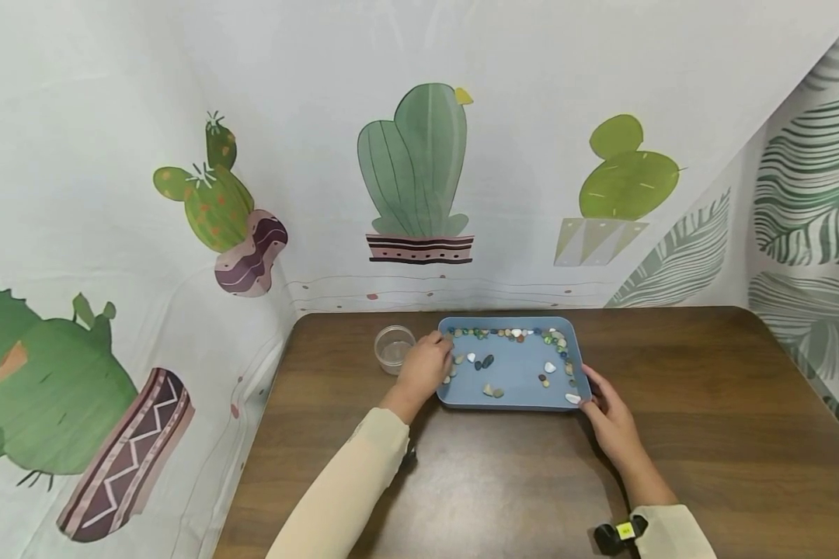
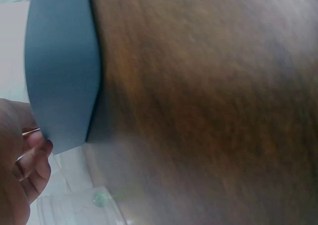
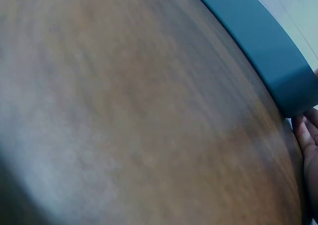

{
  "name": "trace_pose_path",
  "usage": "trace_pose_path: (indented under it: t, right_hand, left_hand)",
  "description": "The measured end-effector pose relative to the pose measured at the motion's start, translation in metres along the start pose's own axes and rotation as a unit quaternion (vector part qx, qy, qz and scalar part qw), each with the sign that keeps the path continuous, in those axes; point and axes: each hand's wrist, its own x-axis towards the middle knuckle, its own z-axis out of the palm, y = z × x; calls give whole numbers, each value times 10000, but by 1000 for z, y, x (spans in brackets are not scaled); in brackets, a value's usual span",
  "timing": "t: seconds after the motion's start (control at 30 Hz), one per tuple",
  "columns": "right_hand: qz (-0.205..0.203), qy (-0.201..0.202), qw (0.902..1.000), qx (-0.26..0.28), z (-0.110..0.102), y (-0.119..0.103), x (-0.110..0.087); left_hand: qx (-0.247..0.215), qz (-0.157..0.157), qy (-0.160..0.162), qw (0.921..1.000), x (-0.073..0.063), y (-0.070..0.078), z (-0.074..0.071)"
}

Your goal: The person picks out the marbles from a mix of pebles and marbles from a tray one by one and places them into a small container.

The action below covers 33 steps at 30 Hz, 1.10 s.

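A shallow blue tray [image 1: 517, 388] lies near the table's back edge, with small pebbles [image 1: 517, 333] lining its back and side walls. A few larger stones [image 1: 488, 362] and a white one [image 1: 549, 367] lie farther in. My left hand [image 1: 426, 365] grips the left rim, its curled fingers [image 2: 39, 170] outside the wall in the left wrist view. At the front right corner, my right hand [image 1: 611, 419] holds the tray, fingers behind the side wall and thumb at the front. Left of the tray stands a round clear tub [image 1: 395, 349], close beside my left hand.
The brown wooden table [image 1: 503, 481] backs onto a white cloth with printed cacti [image 1: 419, 171]. A black wrist camera strap [image 1: 622, 534] sits by the right sleeve. Something small and green [image 2: 102, 197] shows at the tub in the left wrist view.
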Motion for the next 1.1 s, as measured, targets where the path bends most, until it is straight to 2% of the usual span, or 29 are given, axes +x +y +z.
trace_pose_path:
  t: [0.23, 0.37, 0.6, 0.8, 1.1]
  right_hand:
    - [12, -26, 10000, -48, 0, 0, -1]
    - [13, -5, 10000, 20, 0, -2, -3]
    - [21, -28, 10000, 27, 0, -1, -2]
    - [-42, 7, 10000, 51, 0, -6, -3]
    - [46, -20, 10000, -51, 1, 1, -1]
  left_hand:
    - [-177, 182, 558, 9981, -9, 4, -7]
    - [-312, 124, 859, 9957, -13, 3, -10]
    - [-209, 91, 1466, 9889, -18, -4, -16]
    - [-311, -87, 1598, 9866, -23, -14, -22]
    - [-214, -227, 1819, 9828, -27, -32, -30]
